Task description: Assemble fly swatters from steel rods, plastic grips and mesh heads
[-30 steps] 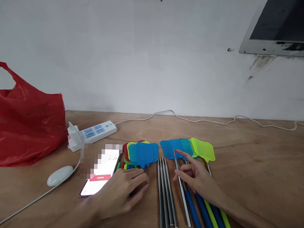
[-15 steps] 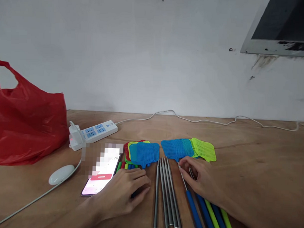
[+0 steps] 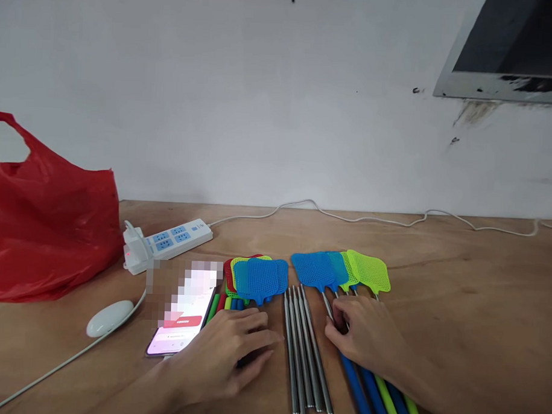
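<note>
My left hand lies palm down with loosely bent fingers, thumb apart from them. Its fingertips are near several bare metal rods lying side by side. It partly covers short coloured handle grips, green, red, yellow and blue. Above these grips is an overlapping pile of mesh fly swatter heads. My right hand bends over the shafts of several assembled fly swatters, thumb and index finger closed around a shaft. Their blue and yellow-green handles run out below the hand; the palm hides the middle shafts.
A phone with a lit screen lies beside my left forearm. Farther left are a white power strip, a white oval device on a cable, and a red plastic bag. A thin white cord runs along the wall.
The leftmost metal rod has shifted right against the others. My left fingers have reached slightly right. My right hand has moved a little down along the shafts, and the swatter heads beside it have shifted slightly.
</note>
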`<act>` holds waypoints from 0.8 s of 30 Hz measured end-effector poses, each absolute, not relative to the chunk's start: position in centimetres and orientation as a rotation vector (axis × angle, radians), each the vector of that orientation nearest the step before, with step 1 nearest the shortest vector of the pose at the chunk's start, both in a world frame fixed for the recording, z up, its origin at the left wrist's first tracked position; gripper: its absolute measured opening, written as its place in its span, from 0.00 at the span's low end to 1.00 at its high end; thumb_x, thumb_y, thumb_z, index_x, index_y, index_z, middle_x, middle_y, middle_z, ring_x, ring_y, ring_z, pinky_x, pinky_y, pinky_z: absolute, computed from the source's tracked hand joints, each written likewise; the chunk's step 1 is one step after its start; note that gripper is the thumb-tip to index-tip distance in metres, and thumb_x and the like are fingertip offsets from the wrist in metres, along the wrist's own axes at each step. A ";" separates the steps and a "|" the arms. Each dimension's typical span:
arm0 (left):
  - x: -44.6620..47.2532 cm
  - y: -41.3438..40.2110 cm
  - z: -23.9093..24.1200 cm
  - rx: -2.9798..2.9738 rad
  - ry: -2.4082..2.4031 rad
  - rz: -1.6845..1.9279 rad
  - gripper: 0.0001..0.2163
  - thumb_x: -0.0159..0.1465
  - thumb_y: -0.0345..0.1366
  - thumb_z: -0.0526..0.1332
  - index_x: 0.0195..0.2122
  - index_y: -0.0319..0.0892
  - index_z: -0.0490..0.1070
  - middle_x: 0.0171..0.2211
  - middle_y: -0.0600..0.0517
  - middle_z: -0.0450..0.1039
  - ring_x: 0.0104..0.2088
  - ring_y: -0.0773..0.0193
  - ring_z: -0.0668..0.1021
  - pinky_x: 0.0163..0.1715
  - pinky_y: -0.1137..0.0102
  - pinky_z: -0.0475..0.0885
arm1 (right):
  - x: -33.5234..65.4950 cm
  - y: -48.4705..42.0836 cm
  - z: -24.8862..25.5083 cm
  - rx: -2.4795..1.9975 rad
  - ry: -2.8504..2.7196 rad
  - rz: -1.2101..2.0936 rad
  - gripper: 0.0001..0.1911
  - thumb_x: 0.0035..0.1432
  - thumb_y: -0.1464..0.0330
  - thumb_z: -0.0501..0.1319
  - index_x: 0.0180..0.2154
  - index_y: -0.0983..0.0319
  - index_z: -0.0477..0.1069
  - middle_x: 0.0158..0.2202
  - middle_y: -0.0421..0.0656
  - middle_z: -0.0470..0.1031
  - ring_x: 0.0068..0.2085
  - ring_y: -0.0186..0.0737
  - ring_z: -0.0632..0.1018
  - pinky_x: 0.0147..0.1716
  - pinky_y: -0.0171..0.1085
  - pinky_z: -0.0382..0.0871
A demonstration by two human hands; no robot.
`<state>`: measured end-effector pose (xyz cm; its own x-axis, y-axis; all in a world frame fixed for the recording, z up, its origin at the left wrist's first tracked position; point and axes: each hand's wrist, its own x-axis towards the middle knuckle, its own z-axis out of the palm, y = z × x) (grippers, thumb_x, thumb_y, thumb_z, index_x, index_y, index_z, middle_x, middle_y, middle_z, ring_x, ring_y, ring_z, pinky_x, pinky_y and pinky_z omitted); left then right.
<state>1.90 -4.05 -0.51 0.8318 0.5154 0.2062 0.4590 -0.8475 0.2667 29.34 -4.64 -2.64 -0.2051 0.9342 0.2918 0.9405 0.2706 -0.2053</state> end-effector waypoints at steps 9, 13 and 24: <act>2.3 -4.3 -0.2 2.810 0.769 0.391 0.12 0.68 0.30 0.56 0.51 0.46 0.72 0.40 0.49 0.72 0.40 0.55 0.74 0.41 0.63 0.70 | 29.9 -3.5 -2.5 -1.492 -1.755 0.414 0.15 0.55 0.63 0.60 0.19 0.58 0.61 0.17 0.34 0.60 0.21 0.34 0.63 0.23 0.36 0.53; 2.5 -4.4 0.3 2.779 0.738 0.408 0.13 0.67 0.29 0.58 0.51 0.46 0.73 0.44 0.49 0.74 0.43 0.55 0.75 0.46 0.60 0.69 | 29.8 -3.3 -2.6 -1.316 -1.492 0.789 0.16 0.58 0.57 0.61 0.23 0.59 0.65 0.21 0.35 0.60 0.24 0.34 0.64 0.23 0.35 0.56; 2.5 -4.6 0.3 2.699 0.711 0.391 0.21 0.65 0.28 0.59 0.60 0.45 0.65 0.52 0.46 0.75 0.52 0.53 0.75 0.55 0.57 0.70 | 29.4 -3.2 -1.5 -1.160 -0.867 1.312 0.20 0.48 0.53 0.70 0.36 0.59 0.70 0.22 0.35 0.71 0.19 0.30 0.63 0.14 0.29 0.53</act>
<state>2.51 -4.62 0.28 0.8387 0.5144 0.1785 0.4264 -0.8244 0.3721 29.36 -3.21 -1.46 0.1098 0.9846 -0.1361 -0.2604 -0.1037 -0.9599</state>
